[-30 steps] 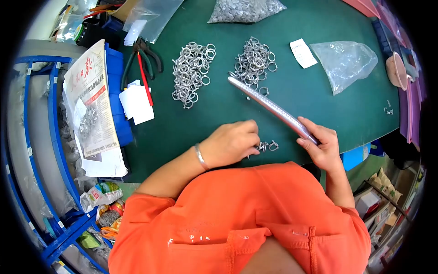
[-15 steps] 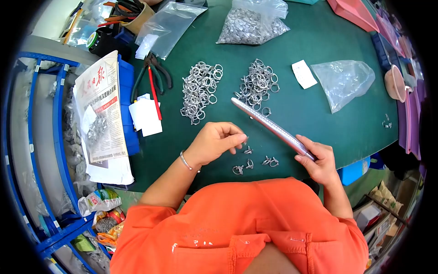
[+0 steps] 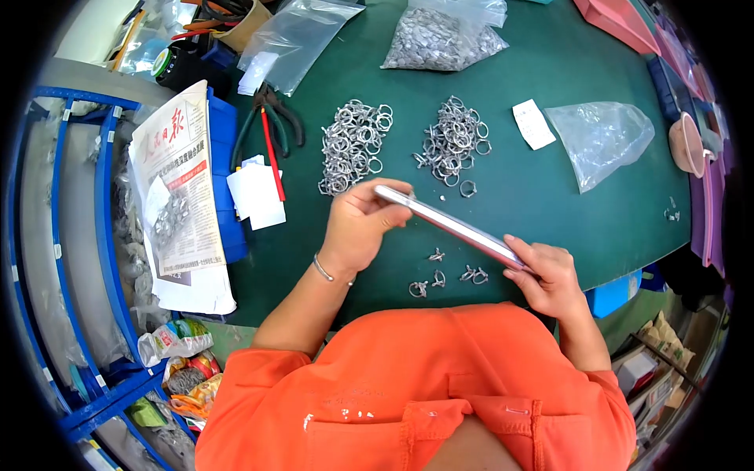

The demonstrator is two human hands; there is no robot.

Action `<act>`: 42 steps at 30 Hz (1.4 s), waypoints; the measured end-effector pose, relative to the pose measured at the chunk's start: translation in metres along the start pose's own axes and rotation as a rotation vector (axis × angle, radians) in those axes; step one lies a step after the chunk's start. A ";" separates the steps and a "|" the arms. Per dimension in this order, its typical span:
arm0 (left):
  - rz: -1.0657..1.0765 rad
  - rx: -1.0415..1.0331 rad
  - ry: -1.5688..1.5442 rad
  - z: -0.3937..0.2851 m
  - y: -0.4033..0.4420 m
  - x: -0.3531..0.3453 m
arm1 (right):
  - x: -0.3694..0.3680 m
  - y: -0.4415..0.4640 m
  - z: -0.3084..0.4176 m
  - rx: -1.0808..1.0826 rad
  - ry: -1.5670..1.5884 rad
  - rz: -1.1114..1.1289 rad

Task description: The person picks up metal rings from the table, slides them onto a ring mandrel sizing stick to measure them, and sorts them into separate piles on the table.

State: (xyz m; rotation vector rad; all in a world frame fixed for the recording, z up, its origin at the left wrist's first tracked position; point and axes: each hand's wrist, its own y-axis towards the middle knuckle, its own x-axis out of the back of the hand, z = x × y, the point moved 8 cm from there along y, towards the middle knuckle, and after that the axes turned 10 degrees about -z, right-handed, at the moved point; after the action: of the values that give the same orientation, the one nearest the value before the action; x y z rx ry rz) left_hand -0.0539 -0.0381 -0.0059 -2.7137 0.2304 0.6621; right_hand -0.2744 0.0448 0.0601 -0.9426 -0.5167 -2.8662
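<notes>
My right hand (image 3: 550,275) grips the thick end of a tapered ring mandrel (image 3: 452,222), which slants up and left over the table. At its narrow tip is my left hand (image 3: 357,224), with finger and thumb closed on what looks like a small metal ring, mostly hidden. Beyond my hands lie two heaps of silver-coloured rings, a left heap (image 3: 355,147) and a right heap (image 3: 454,140). One loose ring (image 3: 468,188) lies just below the right heap. Several separate rings (image 3: 438,278) are on the table between my forearms.
Pliers (image 3: 267,118), a red pen (image 3: 273,153) and white paper slips (image 3: 258,196) lie at the left, beside a newspaper (image 3: 177,180). A bag of metal pieces (image 3: 444,39) stands at the back. An open plastic bag (image 3: 603,141) and a paper label (image 3: 534,124) are at the right.
My left hand has moved up and left to the mandrel's narrow tip. The mandrel has tipped slightly flatter, its tip now lower and further left. My right hand keeps its hold.
</notes>
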 end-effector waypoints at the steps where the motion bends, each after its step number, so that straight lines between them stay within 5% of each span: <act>1: 0.050 0.008 0.074 0.005 -0.003 -0.008 | -0.002 0.003 0.005 0.042 0.000 -0.010; 14: 0.135 0.028 -0.002 0.003 -0.011 -0.019 | -0.011 0.002 0.002 -0.034 0.128 0.061; 16: -0.215 0.030 -0.228 -0.009 0.003 0.014 | -0.001 -0.003 -0.011 -0.107 0.194 -0.036; 20: -0.354 -0.711 0.928 -0.073 0.005 0.020 | 0.012 -0.016 -0.036 -0.271 0.094 -0.087; 21: -0.357 -0.742 1.104 -0.076 0.006 0.018 | 0.012 -0.016 -0.036 -0.270 0.096 -0.085; 25: -0.349 -0.872 1.166 -0.085 -0.005 -0.002 | 0.014 -0.017 -0.034 -0.256 0.093 -0.125; 28: 0.128 -0.771 1.113 -0.055 -0.013 -0.039 | 0.012 -0.018 -0.032 -0.276 0.089 -0.103; 29: 0.225 -0.549 1.133 -0.036 -0.018 -0.048 | 0.011 -0.017 -0.032 -0.290 0.099 -0.087; 32: 0.448 -0.574 1.138 0.007 -0.032 -0.055 | 0.009 -0.014 -0.029 -0.273 0.100 -0.074; 34: 0.435 -0.522 1.127 0.006 -0.029 -0.054 | 0.009 -0.014 -0.028 -0.257 0.100 -0.081; 36: 0.176 -0.151 0.614 0.004 -0.016 -0.032 | 0.010 -0.015 -0.026 -0.245 0.097 -0.082; 38: 0.076 -0.011 0.357 0.002 -0.005 -0.013 | 0.010 -0.014 -0.026 -0.242 0.086 -0.082; 42: -0.078 0.069 -0.004 -0.002 0.004 0.011 | 0.009 -0.013 -0.023 -0.226 0.110 -0.078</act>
State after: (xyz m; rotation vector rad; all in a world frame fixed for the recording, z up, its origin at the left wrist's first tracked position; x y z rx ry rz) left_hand -0.0447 -0.0435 -0.0104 -2.6406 0.1428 0.6259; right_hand -0.2974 0.0489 0.0443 -0.8021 -0.2283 -3.0746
